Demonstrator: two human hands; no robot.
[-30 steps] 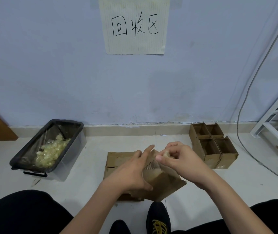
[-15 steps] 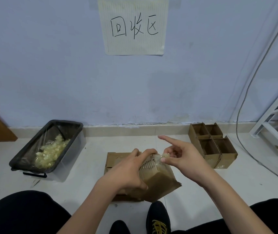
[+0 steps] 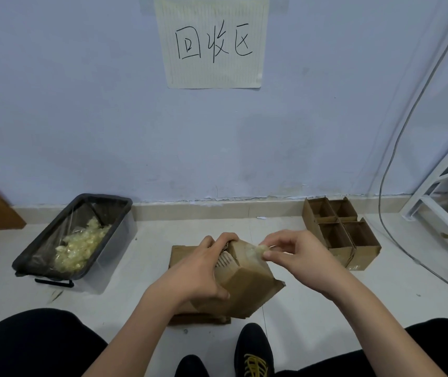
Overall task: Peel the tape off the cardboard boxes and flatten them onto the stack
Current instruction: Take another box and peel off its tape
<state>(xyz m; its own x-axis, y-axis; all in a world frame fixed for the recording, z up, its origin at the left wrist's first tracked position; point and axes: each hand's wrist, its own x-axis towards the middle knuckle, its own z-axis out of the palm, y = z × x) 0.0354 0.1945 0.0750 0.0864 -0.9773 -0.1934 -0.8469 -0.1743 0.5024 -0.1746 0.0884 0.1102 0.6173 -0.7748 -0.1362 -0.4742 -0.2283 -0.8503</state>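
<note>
Fingers [image 3: 267, 247] of our right hand [image 3: 300, 258] pinch a wad of peeled tape [image 3: 260, 249] just off the top corner of the box [image 3: 247, 281]; the tape looks attached to the box there, we can't tell how much is free. Left hand [image 3: 198, 270] grips the box from the left, fingers curled over its top edge, thumb on the near face. Box is held tilted, above the flat cardboard stack [image 3: 183, 254] on the floor. Four open-top boxes [image 3: 339, 232] sit grouped right of the stack, near the wall. Black bin [image 3: 73, 238] with crumpled tape scraps sits well to the left. Paper sign [image 3: 213, 42] with handwritten characters on the wall. Cable [image 3: 397, 148] hangs down the right side.
</note>
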